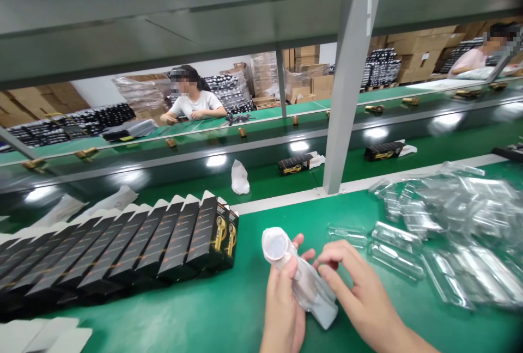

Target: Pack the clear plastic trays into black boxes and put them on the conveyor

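My left hand (281, 293) is wrapped round a bagged item (308, 282) in frosted white plastic, with a round, lens-like end tilted up and away. Clear, shiny plastic shows along its side; whether this is a tray cannot be told. My right hand (355, 287) is at the item's right edge, thumb and forefinger bent close together against it. Whatever lies between those fingertips is hidden. To the right lie clear plastic trays (396, 259), some in a heap. A leaning row of black boxes (180, 238) with open white flaps stands on the left.
A conveyor belt (261, 173) behind the green bench carries a white bagged item (239, 177), two black boxes (298, 163) and several brass-coloured parts (375, 109). A grey post (347, 80) rises at the bench's back edge. Two people (196, 103) sit across the line.
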Motion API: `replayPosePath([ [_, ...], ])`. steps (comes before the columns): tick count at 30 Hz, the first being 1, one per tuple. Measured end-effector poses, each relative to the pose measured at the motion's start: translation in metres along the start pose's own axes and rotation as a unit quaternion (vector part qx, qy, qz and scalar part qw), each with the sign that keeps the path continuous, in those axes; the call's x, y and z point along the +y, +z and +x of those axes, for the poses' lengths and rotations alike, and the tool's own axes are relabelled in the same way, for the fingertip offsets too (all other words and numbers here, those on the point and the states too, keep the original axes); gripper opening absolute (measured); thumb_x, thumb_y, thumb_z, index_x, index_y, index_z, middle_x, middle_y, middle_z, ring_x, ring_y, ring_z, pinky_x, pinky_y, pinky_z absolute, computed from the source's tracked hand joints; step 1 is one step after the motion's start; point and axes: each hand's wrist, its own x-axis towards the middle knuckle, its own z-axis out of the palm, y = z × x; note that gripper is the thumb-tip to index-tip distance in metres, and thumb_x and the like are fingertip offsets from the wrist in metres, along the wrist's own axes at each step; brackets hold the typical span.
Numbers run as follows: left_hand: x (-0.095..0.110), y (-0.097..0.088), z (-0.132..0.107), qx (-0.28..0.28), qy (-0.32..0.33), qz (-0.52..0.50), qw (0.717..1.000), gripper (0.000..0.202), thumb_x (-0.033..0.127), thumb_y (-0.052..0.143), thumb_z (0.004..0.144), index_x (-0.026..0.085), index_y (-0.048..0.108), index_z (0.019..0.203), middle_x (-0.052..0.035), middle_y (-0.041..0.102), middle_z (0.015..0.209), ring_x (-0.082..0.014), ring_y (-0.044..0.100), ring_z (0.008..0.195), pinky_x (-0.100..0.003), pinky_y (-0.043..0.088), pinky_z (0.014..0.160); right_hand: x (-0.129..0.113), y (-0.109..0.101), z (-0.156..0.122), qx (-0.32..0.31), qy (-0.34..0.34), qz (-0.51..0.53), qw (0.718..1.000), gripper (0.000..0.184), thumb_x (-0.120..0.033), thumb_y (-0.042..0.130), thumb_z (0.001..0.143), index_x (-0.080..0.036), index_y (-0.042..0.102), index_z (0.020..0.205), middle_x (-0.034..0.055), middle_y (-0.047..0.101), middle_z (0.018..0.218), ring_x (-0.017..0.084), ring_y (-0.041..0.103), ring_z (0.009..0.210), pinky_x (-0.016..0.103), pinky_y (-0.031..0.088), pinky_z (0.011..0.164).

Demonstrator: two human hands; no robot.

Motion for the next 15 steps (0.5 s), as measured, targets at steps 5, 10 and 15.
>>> replayPosePath([
  [5, -0.012, -0.002, -0.002, -0.011, 0.053, 0.082, 0.995, 0.048, 0.037, 0.056, 0.082, 0.019, 0.052, 0.127, -0.0095, 0.051, 0.134, -0.0243, 0.044, 0.124, -0.034, 0.033, 0.104, 0.018, 0.02, -0.008, -0.133, 0.094, 0.051, 0.985, 0.051, -0.038, 0.043, 0.093, -0.023, 0.03, 0.141, 0.0096, 0.043, 0.14, 0.021, 0.041, 0.126, 0.038, 0.034, 0.105],
  [10, 0.032, -0.004, -0.015, -0.043, 0.148, 0.438, 0.886, 0.054, 0.043, 0.064, 0.074, 0.02, 0.058, 0.122, -0.0133, 0.057, 0.127, -0.0315, 0.053, 0.114, -0.04, 0.041, 0.096, 0.016, 0.005, -0.009, -0.103, 0.163, 0.156, 0.969, 0.048, -0.046, 0.047, 0.09, -0.023, 0.046, 0.131, 0.008, 0.05, 0.135, 0.025, 0.048, 0.121, 0.035, 0.039, 0.101],
  [15, 0.142, -0.007, 0.004, 0.169, 0.252, 0.853, 0.425, 0.048, 0.047, 0.046, 0.085, 0.009, 0.065, 0.108, -0.0217, 0.066, 0.102, -0.0393, 0.054, 0.101, -0.055, 0.039, 0.087, 0.013, -0.044, 0.004, -0.087, 0.254, 0.208, 0.941, 0.054, -0.053, 0.052, 0.084, -0.025, 0.045, 0.129, 0.0054, 0.067, 0.096, 0.024, 0.063, 0.081, 0.033, 0.051, 0.071],
])
